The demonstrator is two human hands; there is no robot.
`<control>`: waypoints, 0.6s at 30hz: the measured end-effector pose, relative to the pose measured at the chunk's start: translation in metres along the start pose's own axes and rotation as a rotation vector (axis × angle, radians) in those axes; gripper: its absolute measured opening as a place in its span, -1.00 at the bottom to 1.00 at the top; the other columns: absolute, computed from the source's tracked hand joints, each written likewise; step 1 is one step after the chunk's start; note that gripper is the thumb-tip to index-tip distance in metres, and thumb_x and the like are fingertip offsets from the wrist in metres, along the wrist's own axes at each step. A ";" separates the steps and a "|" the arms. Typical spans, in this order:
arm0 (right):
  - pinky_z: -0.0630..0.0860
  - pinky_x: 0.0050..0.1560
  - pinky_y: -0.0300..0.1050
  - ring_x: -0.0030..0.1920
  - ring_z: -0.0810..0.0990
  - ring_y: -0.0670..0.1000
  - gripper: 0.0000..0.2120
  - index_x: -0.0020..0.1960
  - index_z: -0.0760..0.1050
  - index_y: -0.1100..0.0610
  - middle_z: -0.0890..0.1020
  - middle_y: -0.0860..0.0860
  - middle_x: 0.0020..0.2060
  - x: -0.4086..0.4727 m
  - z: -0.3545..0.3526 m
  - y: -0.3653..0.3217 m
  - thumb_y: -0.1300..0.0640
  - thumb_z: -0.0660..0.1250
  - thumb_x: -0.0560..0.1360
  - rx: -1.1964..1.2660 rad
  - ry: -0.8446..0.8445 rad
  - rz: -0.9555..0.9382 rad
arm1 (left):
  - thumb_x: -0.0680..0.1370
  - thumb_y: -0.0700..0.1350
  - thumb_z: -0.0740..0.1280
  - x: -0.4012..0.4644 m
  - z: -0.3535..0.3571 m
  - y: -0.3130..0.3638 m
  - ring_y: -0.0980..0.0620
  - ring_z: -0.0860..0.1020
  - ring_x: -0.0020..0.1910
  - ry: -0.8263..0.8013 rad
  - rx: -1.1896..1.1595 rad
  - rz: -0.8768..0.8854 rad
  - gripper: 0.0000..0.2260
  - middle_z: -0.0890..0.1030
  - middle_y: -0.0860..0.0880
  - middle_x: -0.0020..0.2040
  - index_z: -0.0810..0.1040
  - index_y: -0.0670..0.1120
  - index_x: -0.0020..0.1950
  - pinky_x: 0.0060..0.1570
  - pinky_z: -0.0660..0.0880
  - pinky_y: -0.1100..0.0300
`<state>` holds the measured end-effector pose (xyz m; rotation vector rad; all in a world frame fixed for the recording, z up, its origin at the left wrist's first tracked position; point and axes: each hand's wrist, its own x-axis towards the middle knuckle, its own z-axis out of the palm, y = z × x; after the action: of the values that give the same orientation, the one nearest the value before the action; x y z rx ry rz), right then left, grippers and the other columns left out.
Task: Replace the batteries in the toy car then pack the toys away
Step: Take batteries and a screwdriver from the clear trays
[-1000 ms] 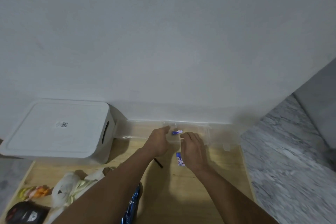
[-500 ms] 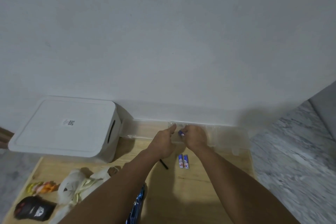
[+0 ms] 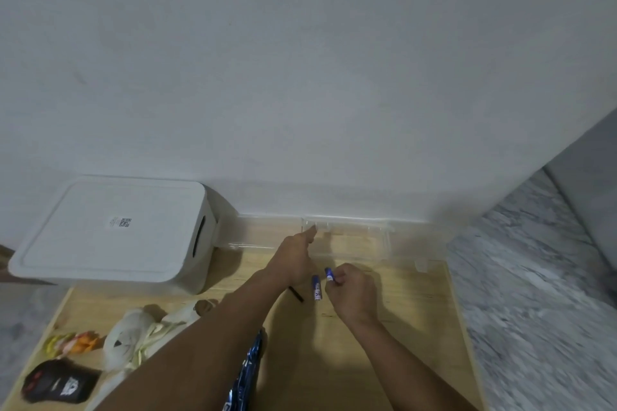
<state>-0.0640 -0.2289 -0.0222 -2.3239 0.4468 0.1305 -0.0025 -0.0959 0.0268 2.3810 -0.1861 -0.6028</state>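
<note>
Right hand [image 3: 350, 290]: closed in a pinch on a blue battery [image 3: 329, 274], which is held just above the board, apparently for setting down beside the other cell
Second battery [image 3: 316, 288]: laid flat on the wooden board [image 3: 417, 304], just left of the right hand and touching neither hand as far as can be seen
Left hand [image 3: 295, 262]: thumb extended to the rim of the clear case [image 3: 354, 237]; the other fingers are hidden, so whether the case is gripped or only steadied cannot be told
Clear case: set against the wall at the far edge of the board, lid open; judged to be the source of the batteries
Toy car [image 3: 245, 374]: a blue object, largely covered by the left forearm at the near edge, is taken to be the car; identity not confirmed
Black tool [image 3: 296, 294]: a short dark rod lying by the left wrist, possibly a screwdriver kept within reach
White bin [image 3: 110, 230]: lid on, at the far left; judged to be the place for packing away
Other toys: a white soft toy [image 3: 133, 337], an orange-yellow figure [image 3: 71, 342] and a black item [image 3: 58, 385] lie unpacked at the near left
Stage: fresh cells being laid out; fitting and packing not yet done
</note>
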 end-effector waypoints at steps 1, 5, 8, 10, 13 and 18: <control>0.41 -0.30 -0.17 -0.27 0.54 -0.01 -0.91 -0.19 0.60 0.14 0.63 0.02 -0.29 -0.001 0.004 0.001 0.27 0.34 0.41 -0.025 0.008 -0.016 | 0.46 -0.36 0.30 -0.001 0.000 0.000 -0.10 0.46 0.32 -0.003 0.001 0.001 -0.27 0.41 -0.15 0.42 0.12 -0.06 0.57 0.19 0.47 0.11; 0.35 -0.29 -0.17 -0.24 0.53 0.03 -0.95 -0.18 0.55 0.14 0.60 0.04 -0.24 -0.003 0.015 0.004 0.22 0.34 0.45 -0.151 0.042 -0.088 | 0.46 -0.37 0.26 -0.003 0.000 0.001 -0.10 0.44 0.35 -0.017 0.010 0.000 -0.29 0.40 -0.16 0.43 0.13 -0.07 0.57 0.18 0.45 0.15; 0.43 -0.26 -0.10 -0.15 0.54 0.08 -0.89 -0.15 0.59 0.14 0.58 0.05 -0.19 -0.005 0.022 0.008 0.09 0.41 0.42 -0.226 0.142 -0.150 | 0.47 -0.36 0.26 -0.004 0.000 0.003 -0.11 0.42 0.37 -0.019 0.013 0.000 -0.32 0.39 -0.17 0.43 0.14 -0.10 0.56 0.22 0.45 0.13; 0.50 -0.30 -0.07 -0.16 0.54 0.10 -0.81 -0.18 0.60 0.10 0.57 0.05 -0.20 -0.008 0.029 0.009 -0.03 0.40 0.37 -0.320 0.184 -0.222 | 0.46 -0.36 0.26 -0.004 -0.001 0.002 -0.12 0.43 0.35 -0.017 0.014 -0.002 -0.35 0.41 -0.17 0.42 0.19 -0.13 0.54 0.22 0.46 0.10; 0.57 -0.23 -0.03 -0.09 0.61 0.14 -0.75 -0.15 0.64 0.07 0.63 0.07 -0.10 -0.011 0.040 0.010 -0.08 0.46 0.30 -0.469 0.149 -0.293 | 0.46 -0.35 0.26 -0.003 -0.001 0.002 -0.12 0.44 0.35 -0.016 0.005 -0.025 -0.36 0.41 -0.15 0.42 0.20 -0.13 0.53 0.23 0.46 0.07; 0.61 -0.17 0.00 -0.07 0.64 0.11 -0.79 -0.10 0.66 -0.07 0.66 0.02 -0.08 -0.014 0.048 0.005 -0.02 0.54 0.27 -0.533 0.074 -0.327 | 0.47 -0.31 0.27 -0.003 -0.003 0.003 -0.13 0.43 0.34 -0.026 0.008 -0.033 -0.41 0.42 -0.17 0.40 0.24 -0.16 0.49 0.24 0.46 0.03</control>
<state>-0.0770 -0.1940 -0.0565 -2.8970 0.0593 0.0024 -0.0035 -0.0960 0.0314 2.3894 -0.1608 -0.6495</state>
